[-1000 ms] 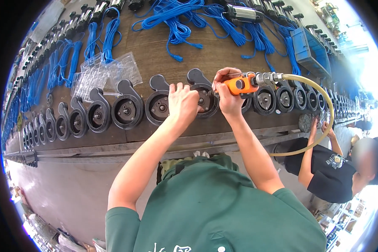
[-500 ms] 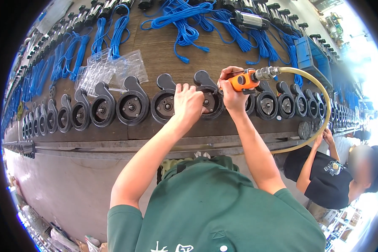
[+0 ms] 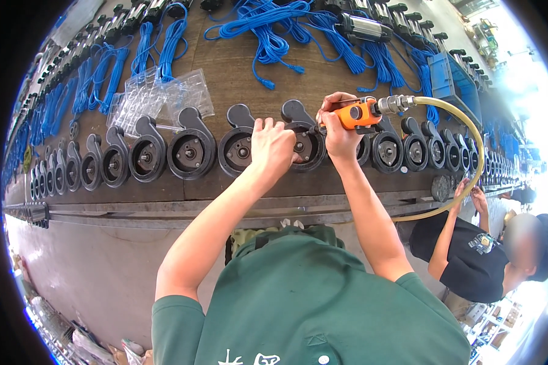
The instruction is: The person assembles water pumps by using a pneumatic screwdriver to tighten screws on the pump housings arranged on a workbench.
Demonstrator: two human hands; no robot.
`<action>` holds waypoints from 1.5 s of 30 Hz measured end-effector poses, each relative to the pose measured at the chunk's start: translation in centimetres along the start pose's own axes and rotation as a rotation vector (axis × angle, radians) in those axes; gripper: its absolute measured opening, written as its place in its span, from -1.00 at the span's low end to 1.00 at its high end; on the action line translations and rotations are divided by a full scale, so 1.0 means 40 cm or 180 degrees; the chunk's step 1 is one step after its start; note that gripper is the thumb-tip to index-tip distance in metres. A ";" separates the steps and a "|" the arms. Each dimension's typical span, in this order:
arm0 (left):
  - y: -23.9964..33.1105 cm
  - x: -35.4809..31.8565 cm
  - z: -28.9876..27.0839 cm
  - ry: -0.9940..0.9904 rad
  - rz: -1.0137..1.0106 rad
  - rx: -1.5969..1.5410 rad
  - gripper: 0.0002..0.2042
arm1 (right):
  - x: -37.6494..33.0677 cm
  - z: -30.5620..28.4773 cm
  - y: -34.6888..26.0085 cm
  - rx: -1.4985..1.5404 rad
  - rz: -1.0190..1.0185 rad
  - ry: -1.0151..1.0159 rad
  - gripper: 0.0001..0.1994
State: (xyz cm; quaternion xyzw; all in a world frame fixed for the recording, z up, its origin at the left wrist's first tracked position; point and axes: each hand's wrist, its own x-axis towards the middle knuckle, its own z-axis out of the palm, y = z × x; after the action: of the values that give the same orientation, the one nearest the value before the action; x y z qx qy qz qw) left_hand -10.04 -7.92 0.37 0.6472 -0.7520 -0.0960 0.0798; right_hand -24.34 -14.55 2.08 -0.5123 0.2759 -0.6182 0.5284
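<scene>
A black round pump housing with a raised curved spout lies on the wooden bench in front of me. Curled over its left edge is my left hand, with the thumb reaching onto its face; the fingertips' contact is partly hidden. My right hand grips an orange air screwdriver, held level at the housing's right side. A pale yellow hose runs from the tool's metal coupling. Just left of my left hand sits another black housing, partly covered by it. The tool's working end is hidden by my right hand.
Similar housings stand in a long row both ways. Blue cable bundles and metal cylinders lie farther back. Clear plastic sheets lie left, a blue crate right. A co-worker in black works at the right.
The orange air screwdriver and its coupling have shifted slightly right, with my right hand still around it. My left hand stays at the same housing.
</scene>
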 end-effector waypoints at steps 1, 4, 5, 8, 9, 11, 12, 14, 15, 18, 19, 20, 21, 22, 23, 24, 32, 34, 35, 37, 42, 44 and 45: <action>-0.001 0.001 0.001 0.0002 0.0005 0.0009 -0.61 | -0.001 0.000 0.001 0.0023 0.0012 0.0005 -0.77; -0.002 0.001 0.003 -0.0001 0.0009 0.0031 -0.60 | -0.001 -0.003 0.007 0.0007 -0.0013 0.0023 -0.77; -0.001 0.000 0.003 -0.0011 0.0005 0.0038 -0.60 | -0.001 -0.004 0.008 -0.0011 -0.0033 0.0029 -0.77; 0.001 0.002 -0.003 -0.0039 -0.0008 0.0036 -0.59 | 0.000 -0.005 0.008 0.0041 0.0007 0.0015 -0.77; 0.001 0.002 -0.006 -0.0045 -0.0007 0.0033 -0.59 | 0.001 -0.004 0.007 0.0037 0.0016 -0.0006 -0.77; 0.001 0.001 -0.002 -0.0040 -0.0010 0.0041 -0.60 | 0.002 -0.002 0.004 0.0030 0.0035 -0.0049 -0.77; 0.000 0.001 0.001 -0.0037 -0.0013 0.0044 -0.60 | 0.003 -0.001 0.003 0.0045 0.0041 -0.0043 -0.77; -0.002 0.000 0.009 0.0142 -0.0014 -0.0029 -0.62 | 0.003 -0.001 0.004 0.0077 0.0053 -0.0032 -0.76; 0.000 0.000 0.005 0.0232 -0.0011 -0.0067 -0.62 | 0.005 -0.003 0.006 0.0060 0.0043 -0.0036 -0.76; 0.004 0.000 -0.013 -0.0070 -0.0025 0.0026 -0.62 | 0.010 -0.004 0.008 -0.0007 0.0037 -0.0063 -0.76; 0.001 0.000 -0.012 -0.0027 -0.0008 0.0009 -0.62 | 0.009 -0.002 0.005 -0.0042 0.0051 -0.0082 -0.76; -0.003 -0.001 -0.007 0.0015 0.0008 -0.0009 -0.62 | 0.009 0.000 0.004 -0.0077 0.0064 -0.0101 -0.76; -0.006 -0.003 -0.002 0.0061 0.0021 -0.0026 -0.62 | 0.010 0.000 0.006 -0.0125 0.0070 -0.0156 -0.77; -0.007 -0.005 0.004 0.0114 0.0027 -0.0041 -0.62 | 0.010 -0.003 0.010 -0.0173 0.0076 -0.0211 -0.77; -0.008 -0.006 0.009 0.0167 0.0033 -0.0055 -0.62 | 0.011 -0.003 0.012 -0.0221 0.0081 -0.0266 -0.78; -0.008 -0.008 0.010 0.0211 0.0043 -0.0074 -0.62 | 0.010 -0.002 0.014 -0.0217 0.0082 -0.0250 -0.78; 0.000 -0.008 0.003 0.0019 -0.0038 0.0031 -0.62 | 0.011 0.023 0.015 -0.0385 0.0043 -0.0302 -0.77; 0.003 -0.005 0.001 -0.0018 -0.0064 0.0055 -0.61 | 0.015 0.025 0.010 -0.0554 -0.0055 -0.0339 -0.79; 0.005 -0.002 -0.001 -0.0049 -0.0072 0.0073 -0.61 | 0.016 0.027 0.011 -0.0562 -0.0089 -0.0323 -0.80; 0.010 -0.002 0.001 -0.0061 -0.0085 0.0093 -0.61 | 0.021 0.028 0.010 -0.0620 -0.0134 -0.0326 -0.81; 0.011 0.001 0.002 0.0005 -0.0126 0.0108 -0.62 | 0.026 0.032 0.013 -0.0581 0.0046 -0.0320 -0.79; 0.015 0.003 0.002 -0.0008 -0.0099 0.0061 -0.61 | 0.021 0.034 0.020 -0.0231 -0.0010 -0.0273 -0.76; 0.013 0.001 0.003 0.0011 -0.0089 0.0058 -0.60 | 0.022 0.031 0.022 -0.0286 -0.0054 -0.0352 -0.75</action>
State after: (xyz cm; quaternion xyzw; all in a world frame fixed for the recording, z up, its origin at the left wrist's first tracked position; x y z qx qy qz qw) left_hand -10.57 -7.87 0.37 0.6585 -0.7436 -0.0892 0.0740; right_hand -22.80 -15.40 2.00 -0.5712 0.2695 -0.5804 0.5141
